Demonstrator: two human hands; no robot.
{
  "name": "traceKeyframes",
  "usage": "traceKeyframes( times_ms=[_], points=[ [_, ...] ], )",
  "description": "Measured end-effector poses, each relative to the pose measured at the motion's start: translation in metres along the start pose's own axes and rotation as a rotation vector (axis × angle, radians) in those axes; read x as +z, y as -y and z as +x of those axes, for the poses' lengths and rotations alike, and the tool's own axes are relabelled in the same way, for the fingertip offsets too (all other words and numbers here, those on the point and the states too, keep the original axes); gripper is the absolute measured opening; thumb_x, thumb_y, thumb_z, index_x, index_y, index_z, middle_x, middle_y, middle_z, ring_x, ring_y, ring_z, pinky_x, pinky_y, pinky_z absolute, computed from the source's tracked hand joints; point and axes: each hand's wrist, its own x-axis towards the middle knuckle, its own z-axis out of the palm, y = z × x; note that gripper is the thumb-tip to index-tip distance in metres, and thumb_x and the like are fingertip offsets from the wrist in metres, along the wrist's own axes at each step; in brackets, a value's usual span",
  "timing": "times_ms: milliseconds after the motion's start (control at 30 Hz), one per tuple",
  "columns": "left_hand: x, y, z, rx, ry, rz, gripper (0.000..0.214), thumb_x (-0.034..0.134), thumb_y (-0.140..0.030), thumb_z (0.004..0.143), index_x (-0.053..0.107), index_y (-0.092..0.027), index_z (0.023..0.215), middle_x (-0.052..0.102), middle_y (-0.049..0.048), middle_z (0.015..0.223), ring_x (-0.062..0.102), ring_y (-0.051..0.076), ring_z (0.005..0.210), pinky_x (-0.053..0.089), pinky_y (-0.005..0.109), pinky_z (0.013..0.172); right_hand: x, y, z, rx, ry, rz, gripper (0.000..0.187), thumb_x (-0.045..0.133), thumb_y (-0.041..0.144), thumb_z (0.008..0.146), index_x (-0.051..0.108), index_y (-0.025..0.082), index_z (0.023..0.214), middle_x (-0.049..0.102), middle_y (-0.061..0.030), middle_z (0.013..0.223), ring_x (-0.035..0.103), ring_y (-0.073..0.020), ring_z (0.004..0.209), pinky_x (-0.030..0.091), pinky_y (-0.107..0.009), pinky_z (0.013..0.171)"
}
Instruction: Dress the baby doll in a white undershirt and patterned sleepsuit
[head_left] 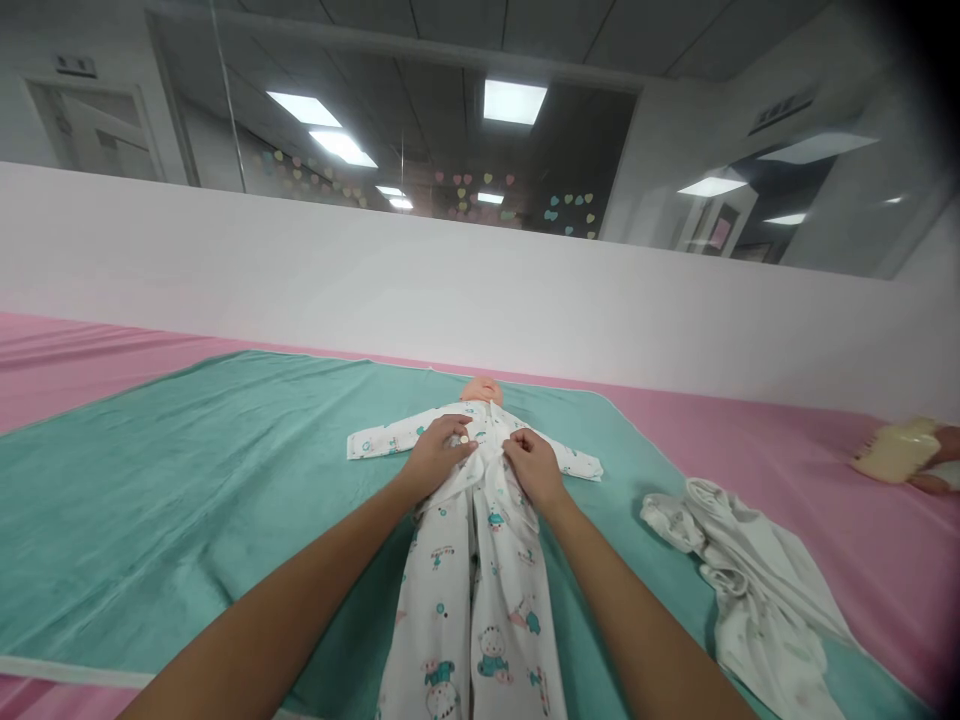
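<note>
"While the left hand point(439, 457) and right hand point(535, 467) rest apart on the white, teal-printed cloth shirt point(493, 428), what do they grip?"

"The right pinches its front, tips half hidden; the left's fingertips curl by a small round pale button point(464, 439), and I can't tell if they hold it."

"And beyond?"

"Just past them, a smooth peach doll's head point(484, 388), features unclear; nearer than them, white printed trousers point(441, 610), cut off below. Rightward, crumpled white clothing point(765, 560), partly out of view, lies on teal cloth point(285, 470)."
</note>
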Motion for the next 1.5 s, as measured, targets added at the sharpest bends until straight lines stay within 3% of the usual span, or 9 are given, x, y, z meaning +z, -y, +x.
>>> traceKeyframes(
  times_ms=[100, 300, 433, 600, 800, 900, 1000, 1233, 1500],
  points=[
    [-0.013, 0.017, 0.006, -0.091, -0.185, 0.013, 0.015, 0.056, -0.035, 0.076, 0.058, -0.021, 0.082, 0.06, 0.0014, 0.11, 0.054, 0.018, 0.102, 0.039, 0.031, 0.092, -0.019, -0.025, 0.013, 0.118, -0.086, -0.11, 0.02, 0.046, 0.036, 0.068, 0.053, 0.018, 0.065, 0.054, 0.0017, 0.063, 0.049, -0.0143, 0.064, 0.035, -0.023, 0.058],
    [-0.071, 0.075, 0.008, -0.521, -0.548, 0.272, 0.027, 0.052, -0.041, 0.075, 0.061, -0.02, 0.088, 0.065, 0.002, 0.09, 0.058, 0.018, 0.084, 0.044, 0.027, 0.075, -0.078, -0.078, 0.029, 0.406, -0.337, -0.407, 0.025, 0.041, 0.039, 0.07, 0.053, 0.019, 0.062, 0.059, -0.0046, 0.068, 0.05, -0.0182, 0.064, 0.034, -0.027, 0.056],
    [-0.09, 0.103, 0.002, -0.632, -0.571, 0.351, 0.027, 0.047, -0.042, 0.077, 0.057, -0.017, 0.079, 0.062, 0.0039, 0.071, 0.058, 0.02, 0.069, 0.044, 0.029, 0.062, -0.099, -0.093, 0.031, 0.521, -0.369, -0.494, 0.022, 0.042, 0.037, 0.067, 0.052, 0.02, 0.057, 0.058, -0.01, 0.066, 0.049, -0.0216, 0.061, 0.032, -0.03, 0.053],
    [-0.082, 0.109, 0.002, -0.608, -0.546, 0.468, 0.015, 0.05, -0.024, 0.072, 0.052, -0.019, 0.086, 0.06, 0.0076, 0.094, 0.055, 0.023, 0.089, 0.043, 0.033, 0.072, -0.091, -0.095, 0.03, 0.494, -0.369, -0.523, 0.022, 0.042, 0.039, 0.069, 0.053, 0.022, 0.063, 0.058, -0.0064, 0.065, 0.048, -0.0204, 0.06, 0.032, -0.029, 0.052],
    [-0.059, 0.088, 0.005, -0.335, -0.32, 0.705, 0.029, 0.046, -0.04, 0.081, 0.05, -0.021, 0.102, 0.057, 0.0069, 0.109, 0.048, 0.025, 0.105, 0.037, 0.037, 0.087, -0.055, -0.052, 0.026, 0.049, -0.392, -0.388, 0.027, 0.038, 0.038, 0.079, 0.058, 0.02, 0.083, 0.062, -0.0056, 0.087, 0.054, -0.0193, 0.08, 0.04, -0.031, 0.073],
    [-0.046, 0.082, 0.003, -0.267, -0.077, 0.828, 0.043, 0.047, -0.053, 0.079, 0.05, -0.022, 0.107, 0.057, 0.0085, 0.109, 0.048, 0.028, 0.104, 0.035, 0.041, 0.086, -0.017, -0.009, 0.017, -0.211, -0.156, -0.25, 0.036, 0.035, 0.041, 0.084, 0.054, 0.021, 0.107, 0.057, -0.0065, 0.113, 0.05, -0.018, 0.103, 0.037, -0.031, 0.09],
    [-0.041, 0.083, 0.001, -0.262, 0.01, 0.902, 0.046, 0.046, -0.057, 0.079, 0.05, -0.022, 0.108, 0.057, 0.0094, 0.108, 0.049, 0.029, 0.101, 0.035, 0.042, 0.082, 0.024, 0.029, 0.014, -0.35, 0.096, -0.427, 0.04, 0.041, 0.041, 0.083, 0.049, 0.02, 0.116, 0.051, -0.0072, 0.123, 0.044, -0.0189, 0.114, 0.033, -0.032, 0.096],
    [-0.045, 0.086, 0.0, -0.291, 0.023, 0.949, 0.042, 0.038, -0.056, 0.083, 0.051, -0.021, 0.103, 0.056, 0.0105, 0.104, 0.05, 0.028, 0.097, 0.035, 0.04, 0.079, 0.098, 0.069, 0.064, -0.22, 0.469, -1.085, 0.056, 0.051, 0.05, 0.074, 0.049, 0.012, 0.115, 0.051, -0.0167, 0.12, 0.045, -0.0287, 0.112, 0.033, -0.044, 0.093],
    [-0.054, 0.087, 0.003, -0.377, 0.041, 0.888, 0.049, 0.038, -0.064, 0.08, 0.054, -0.021, 0.095, 0.058, 0.0106, 0.104, 0.051, 0.028, 0.099, 0.037, 0.039, 0.08, 0.148, 0.064, 0.092, -0.239, 0.639, -1.19, 0.05, 0.066, 0.033, 0.063, 0.054, 0.016, 0.109, 0.059, -0.0155, 0.109, 0.054, -0.0282, 0.102, 0.04, -0.042, 0.085]
  ],
)
